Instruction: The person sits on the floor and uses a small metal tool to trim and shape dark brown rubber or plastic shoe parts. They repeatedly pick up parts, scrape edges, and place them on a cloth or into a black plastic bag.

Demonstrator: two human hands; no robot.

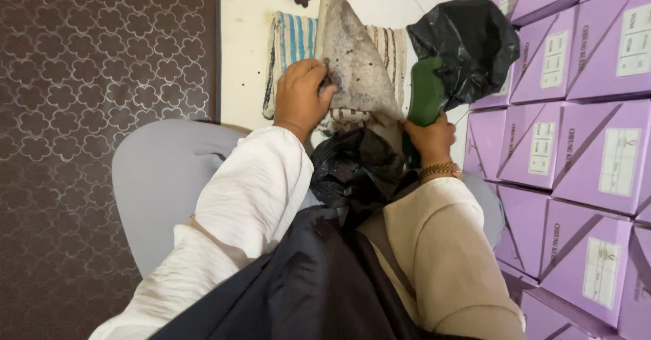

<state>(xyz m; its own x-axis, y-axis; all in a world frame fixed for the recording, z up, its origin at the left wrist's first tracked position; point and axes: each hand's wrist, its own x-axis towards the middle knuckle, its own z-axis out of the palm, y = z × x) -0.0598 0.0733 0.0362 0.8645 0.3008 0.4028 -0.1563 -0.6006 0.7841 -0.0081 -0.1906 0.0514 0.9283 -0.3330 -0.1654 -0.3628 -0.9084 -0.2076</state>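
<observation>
My left hand (303, 96) pinches the edge of a dirty grey speckled cloth (357, 62) that hangs in front of me. My right hand (430, 138), with a gold bracelet on the wrist, grips a green shoe (426, 96) by its lower end. The upper part of the shoe is tucked into a black plastic bag (468, 42). A second crumpled black bag (356, 167) lies on my lap between both arms. My sleeves are white and beige.
Stacked purple boxes with white labels (576, 130) fill the right side. A striped rug (295, 42) lies on the white tiled floor ahead. A brown patterned carpet (88, 109) covers the left. A grey cushion (163, 177) sits under my left arm.
</observation>
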